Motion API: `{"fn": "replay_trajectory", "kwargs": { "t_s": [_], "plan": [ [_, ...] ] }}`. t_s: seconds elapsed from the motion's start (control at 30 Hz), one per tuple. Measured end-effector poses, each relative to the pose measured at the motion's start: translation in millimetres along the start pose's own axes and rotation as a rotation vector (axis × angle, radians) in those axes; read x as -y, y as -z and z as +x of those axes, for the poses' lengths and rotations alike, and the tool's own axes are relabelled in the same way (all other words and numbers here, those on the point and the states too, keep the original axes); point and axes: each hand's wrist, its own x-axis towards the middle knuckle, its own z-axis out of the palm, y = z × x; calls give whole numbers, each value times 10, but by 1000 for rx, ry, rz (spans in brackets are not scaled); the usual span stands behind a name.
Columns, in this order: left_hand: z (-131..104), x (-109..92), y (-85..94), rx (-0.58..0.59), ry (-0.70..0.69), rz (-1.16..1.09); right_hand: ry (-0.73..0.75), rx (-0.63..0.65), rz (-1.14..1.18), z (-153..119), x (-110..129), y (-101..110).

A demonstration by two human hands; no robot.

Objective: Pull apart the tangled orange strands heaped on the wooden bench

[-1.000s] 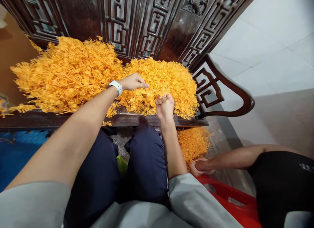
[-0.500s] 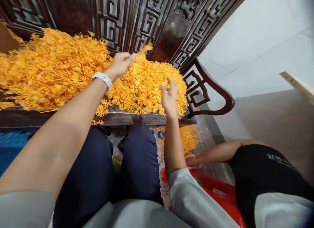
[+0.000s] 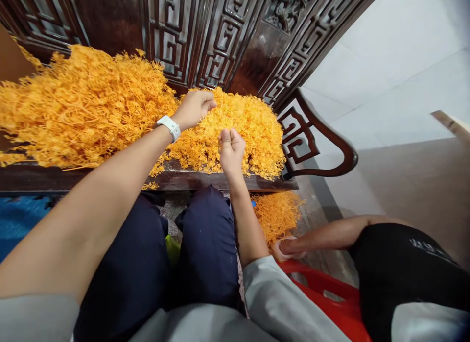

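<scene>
While the orange strands (image 3: 235,121) sit heaped on the dark wooden bench (image 3: 91,178) across the upper left and centre of frame, both hands are in over the right-hand heap. Left hand (image 3: 193,108), just above centre, has fingers curled down & tips pinched together, touching the top of the heap; whether a strand is actually caught between them I can't tell. White watch (image 3: 169,127) on that wrist, bare forearm running down to the lower left corner. Right hand (image 3: 231,150), centre frame, is closed in a loose fist, knuckles up, thumb against the fingers, right at the near edge of the heap; it's closed on something thin or on nothing, can't make out which. Hands are near each other, not touching.

Behind the heaps, top of frame, the carved bench back (image 3: 205,33) w/ fret patterns; its curved armrest (image 3: 319,146) is at centre right. Bigger, looser pile of strands (image 3: 81,102) fills the upper left, spilling over the seat edge. Below the seat, centre right, a smaller orange clump (image 3: 277,214) lies on the floor.

Lower centre: dark blue trousers (image 3: 205,244), knees up against the bench front. Lower right: another person's arm (image 3: 330,236) in a black top reaches in toward the floor clump, hand close beside it. Red plastic stool (image 3: 330,298) at bottom right, blue mat (image 3: 22,219) at left edge.
</scene>
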Motion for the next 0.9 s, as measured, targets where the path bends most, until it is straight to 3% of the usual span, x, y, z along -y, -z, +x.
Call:
{"fn": "replay_trajectory", "kwargs": {
  "t_s": [0.1, 0.3, 0.4, 0.57, 0.7, 0.8, 0.9],
  "plan": [
    [72, 114, -29, 4, 66, -93, 150, -52, -137, -208, 166, 2],
    [265, 236, -62, -236, 222, -180, 249, 96, -191, -500, 363, 14],
    [319, 337, -48, -354, 290, -229, 322, -25, -181, -652, 431, 87],
    [202, 729, 87, -586, 457, -279, 397, -113, -203, -837, 676, 339],
    [130, 852, 132, -592, 418, -354, 338, -89, -290, -338, 648, 517],
    [140, 699, 115, -433, 286, -322, 262, 41, -452, 213, 410, 605],
    [129, 444, 79, -272, 159, -280, 198, 73, -484, 527, 185, 566]
  ]
}}
